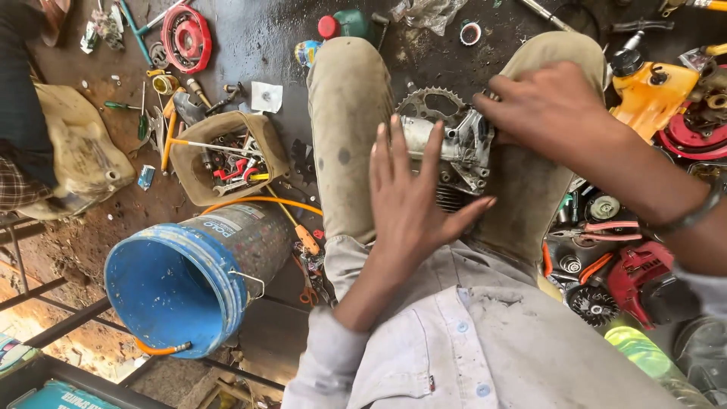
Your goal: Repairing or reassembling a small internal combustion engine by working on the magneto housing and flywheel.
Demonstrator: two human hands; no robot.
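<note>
From the head camera, we see the engine (454, 155) wedged between our knees, its sprocket (432, 106) pointing away from us. Our left hand (413, 197) lies flat and open on its near side, fingers spread, gripping nothing. Our right hand (541, 106) curls over the far casing, grasping it. To do this well, we judge the knees should pinch firmly while the flat palm steadies. Room is tight: a blue bucket (178, 284) and tool box (227, 155) crowd the left, red parts (636, 273) the right.

Pale grey buttoned shirt (485, 356) (smudged), stained khaki trousers (344, 113), dark wristband (693, 216).
</note>
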